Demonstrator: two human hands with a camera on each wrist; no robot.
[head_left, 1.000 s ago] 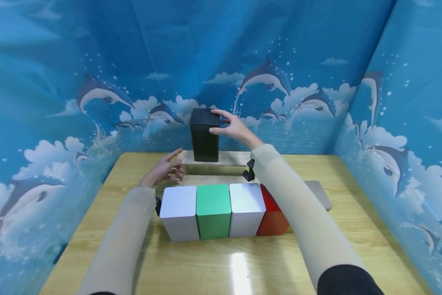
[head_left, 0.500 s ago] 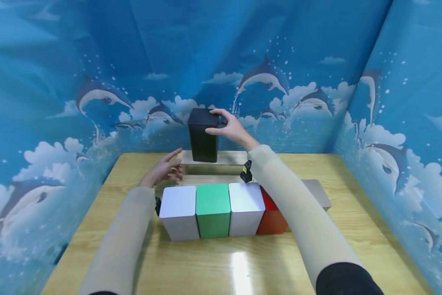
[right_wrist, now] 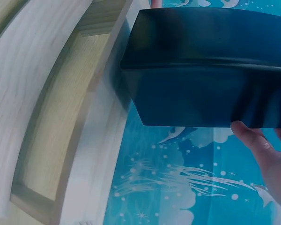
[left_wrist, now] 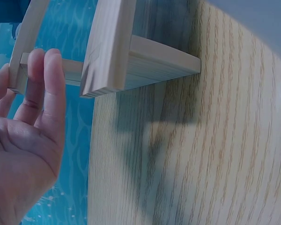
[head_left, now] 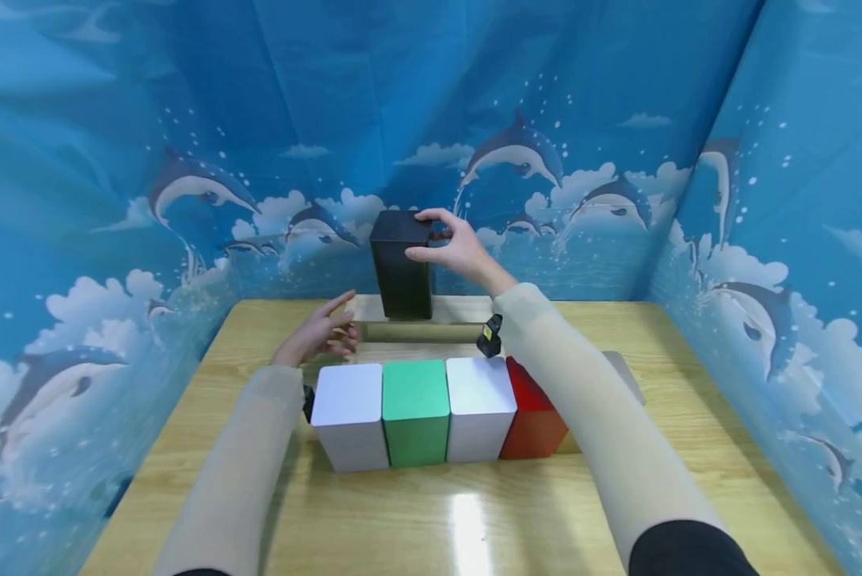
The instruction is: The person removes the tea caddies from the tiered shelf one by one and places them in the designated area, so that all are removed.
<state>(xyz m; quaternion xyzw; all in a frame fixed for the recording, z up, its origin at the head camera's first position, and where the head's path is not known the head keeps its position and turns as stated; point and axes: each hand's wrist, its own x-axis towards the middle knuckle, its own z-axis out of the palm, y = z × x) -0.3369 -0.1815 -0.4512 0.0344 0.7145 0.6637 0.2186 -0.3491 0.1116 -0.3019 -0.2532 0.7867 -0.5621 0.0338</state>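
Note:
A black rectangular box point(head_left: 402, 276) stands upright on the back rail of a pale wooden stand point(head_left: 463, 308). My right hand point(head_left: 460, 250) grips its right side, with the thumb on the near face and a finger at the top edge. At the stand's left end my left hand point(head_left: 317, 334) holds the rail end between thumb and fingers. Close up in the left wrist view, fingertips point(left_wrist: 53, 65) curl beside the wooden crosspiece. The right wrist view shows the box's lower end against the rail, and much of the right hand is cut off.
In front of the stand is a row of boxes: white point(head_left: 348, 400), green point(head_left: 417, 408), white point(head_left: 481, 404) and red point(head_left: 535, 420). A greyish box point(head_left: 624, 376) is partly behind the right sleeve. A dolphin-print curtain point(head_left: 431, 104) encloses the wooden table point(head_left: 373, 520).
The black box shifted slightly left, then slightly back right along the rail, with my right hand moving along with it. My left hand stays in place.

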